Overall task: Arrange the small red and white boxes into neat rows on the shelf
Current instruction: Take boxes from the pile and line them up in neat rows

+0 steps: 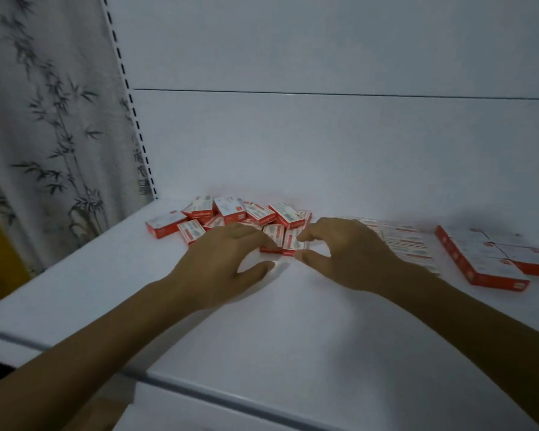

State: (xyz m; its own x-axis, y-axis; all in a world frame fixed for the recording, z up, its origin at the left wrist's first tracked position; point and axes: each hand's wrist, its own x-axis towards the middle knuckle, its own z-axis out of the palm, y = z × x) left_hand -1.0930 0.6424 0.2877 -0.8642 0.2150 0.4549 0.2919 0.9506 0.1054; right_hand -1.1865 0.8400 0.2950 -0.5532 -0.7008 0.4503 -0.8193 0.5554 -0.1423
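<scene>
A loose heap of several small red and white boxes point(231, 214) lies at the back left of the white shelf point(293, 321). Two of these boxes point(282, 241) sit side by side in front of the heap. My left hand point(221, 265) rests its fingertips on the left one. My right hand point(346, 253) pinches the right one between thumb and forefinger. Behind my right hand lies a flat row of boxes point(405, 241), partly hidden. Farther right, a tidy flat block of boxes point(492, 259) lies on the shelf.
The shelf's white back panel point(324, 144) rises behind the boxes. A slotted upright point(131, 107) marks the left end, with a bamboo-print curtain point(50, 135) beyond it. The shelf's front edge point(231, 396) runs across the bottom.
</scene>
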